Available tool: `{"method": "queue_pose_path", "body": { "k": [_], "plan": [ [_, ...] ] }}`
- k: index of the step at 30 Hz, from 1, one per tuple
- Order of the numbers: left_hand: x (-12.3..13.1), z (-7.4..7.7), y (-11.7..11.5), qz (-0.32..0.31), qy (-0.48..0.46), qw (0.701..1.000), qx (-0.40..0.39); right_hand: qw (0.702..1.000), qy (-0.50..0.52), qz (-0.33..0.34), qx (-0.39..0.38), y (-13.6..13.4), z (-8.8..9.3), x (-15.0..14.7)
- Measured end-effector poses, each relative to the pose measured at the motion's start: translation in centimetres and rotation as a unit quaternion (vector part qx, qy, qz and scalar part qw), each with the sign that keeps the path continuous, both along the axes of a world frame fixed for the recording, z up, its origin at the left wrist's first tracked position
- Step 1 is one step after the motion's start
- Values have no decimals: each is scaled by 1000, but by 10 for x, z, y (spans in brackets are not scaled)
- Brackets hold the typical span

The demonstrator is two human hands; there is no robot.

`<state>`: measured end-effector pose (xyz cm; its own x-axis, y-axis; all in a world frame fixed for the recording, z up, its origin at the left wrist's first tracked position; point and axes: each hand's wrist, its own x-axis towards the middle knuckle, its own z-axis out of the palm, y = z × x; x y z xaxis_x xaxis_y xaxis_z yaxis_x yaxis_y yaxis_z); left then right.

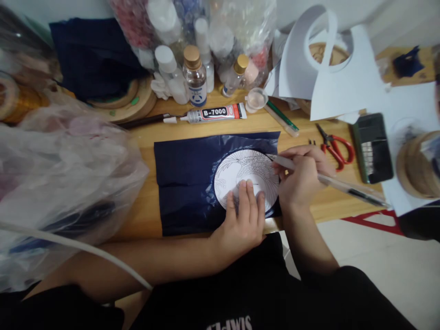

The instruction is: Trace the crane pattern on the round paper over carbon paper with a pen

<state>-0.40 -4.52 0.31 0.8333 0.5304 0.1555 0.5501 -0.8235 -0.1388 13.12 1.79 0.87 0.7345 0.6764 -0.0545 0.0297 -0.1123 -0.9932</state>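
Note:
A round white paper (240, 172) with a fine line drawing lies on a dark blue sheet (185, 178) spread on the wooden table (147, 137). My left hand (242, 220) lies flat on the lower part of the round paper, fingers stretched out and pressing it down. My right hand (302, 176) is closed round a long pale pen (337, 183), whose tip touches the upper right edge of the round paper.
A B-7000 glue tube (213, 113), small bottles (194, 75) and bags of beads stand at the back. Red-handled snips (335, 146) and a black box (373, 146) lie to the right. A large plastic bag (65, 183) fills the left. Cut white paper (330, 68) sits back right.

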Motion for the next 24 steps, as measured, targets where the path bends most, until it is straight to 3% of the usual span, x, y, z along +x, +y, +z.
{"method": "queue_pose_path", "body": {
  "k": [2, 10, 24],
  "plan": [
    [0, 0, 0, 1, -2, 1000, -3, 1000, -15, -5, 11, 0, -2, 1],
    [0, 2, 0, 2, 3, 1000, -14, 985, -119, 111, -58, -7, -10, 0],
    [0, 1, 1, 2, -9, 1000, -6, 978, -153, 126, -70, -7, -12, 0]
  ]
}}
